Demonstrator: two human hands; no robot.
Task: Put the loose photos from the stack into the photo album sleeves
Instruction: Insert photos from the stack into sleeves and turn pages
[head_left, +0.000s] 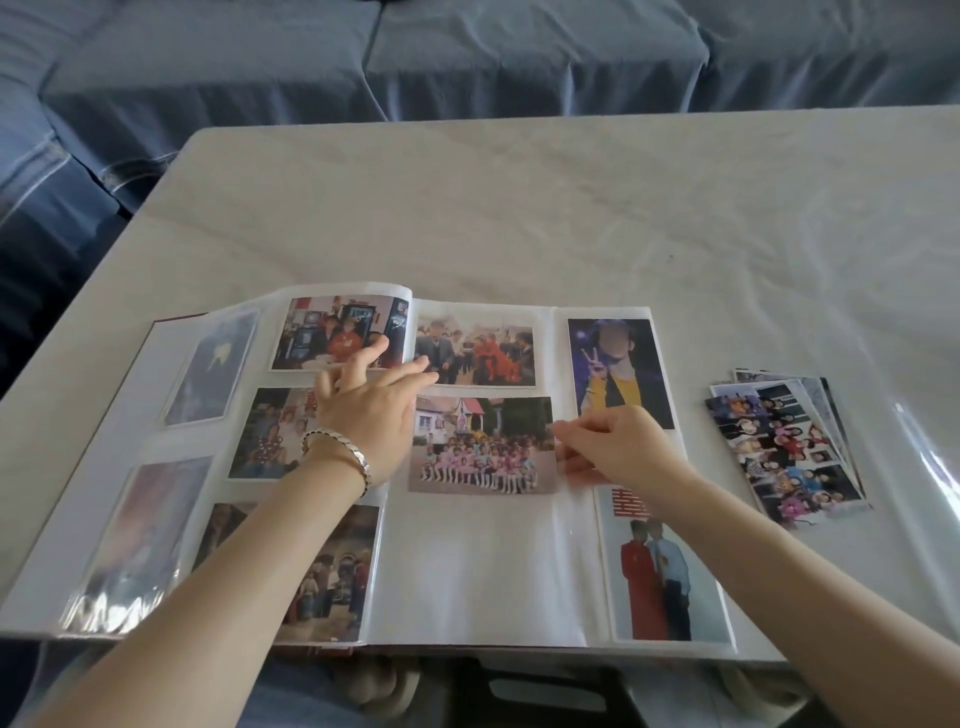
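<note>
The photo album (467, 571) lies open on the table, most sleeves filled. My left hand (363, 410), a silver bracelet on its wrist, rests with straight fingers across the album's middle fold near the top. My right hand (613, 452) pinches the right edge of a group photo of children (478, 447) that sits in the middle sleeve of the right page. Below that photo one sleeve (483, 571) shows only white. The stack of loose photos (784, 447) lies fanned on the table to the right of the album.
The table (519, 208) carries a pale cloth under a clear plastic sheet. A blue-covered sofa (363, 57) stands behind it. The album's front edge lies at the table's near edge.
</note>
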